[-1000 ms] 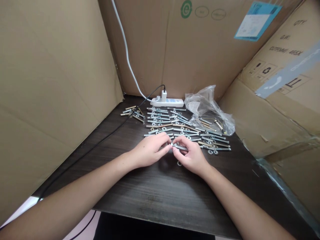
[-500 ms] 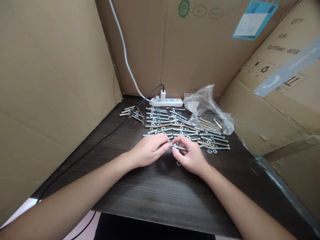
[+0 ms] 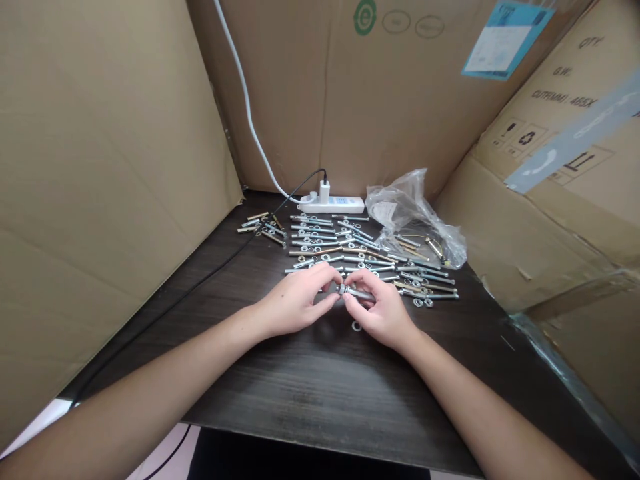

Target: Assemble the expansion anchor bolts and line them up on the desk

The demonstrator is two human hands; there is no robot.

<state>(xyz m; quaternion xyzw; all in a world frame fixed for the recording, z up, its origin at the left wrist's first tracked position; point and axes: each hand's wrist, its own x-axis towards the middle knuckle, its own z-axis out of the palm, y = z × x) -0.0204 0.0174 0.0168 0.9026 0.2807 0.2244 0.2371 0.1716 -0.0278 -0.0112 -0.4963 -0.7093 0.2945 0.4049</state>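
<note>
My right hand point(image 3: 380, 308) holds a silver expansion anchor bolt point(image 3: 361, 294) between thumb and fingers, its shaft lying roughly level. On the bolt's left end sits a hex nut point(image 3: 342, 289). The thumb and index fingertip of my left hand point(image 3: 303, 300) close around this nut from the left, with a small gap showing behind the tips. Below my right hand a loose washer point(image 3: 357, 326) lies on the dark table point(image 3: 310, 393). Just beyond both hands are rows of anchor bolts point(image 3: 367, 267), silver and brass-coloured, with washers and nuts among them.
A smaller heap of bolts point(image 3: 273, 237) lies at the back left, crossed by a black cable point(image 3: 215, 270). Behind the rows stand a white power strip point(image 3: 345, 205) and a crumpled clear plastic bag point(image 3: 400, 200). Cardboard walls point(image 3: 115, 133) enclose the table on three sides.
My left thumb and index finger have spread a little, so the nut on the bolt's end now shows between them. My right hand keeps its hold on the bolt.
</note>
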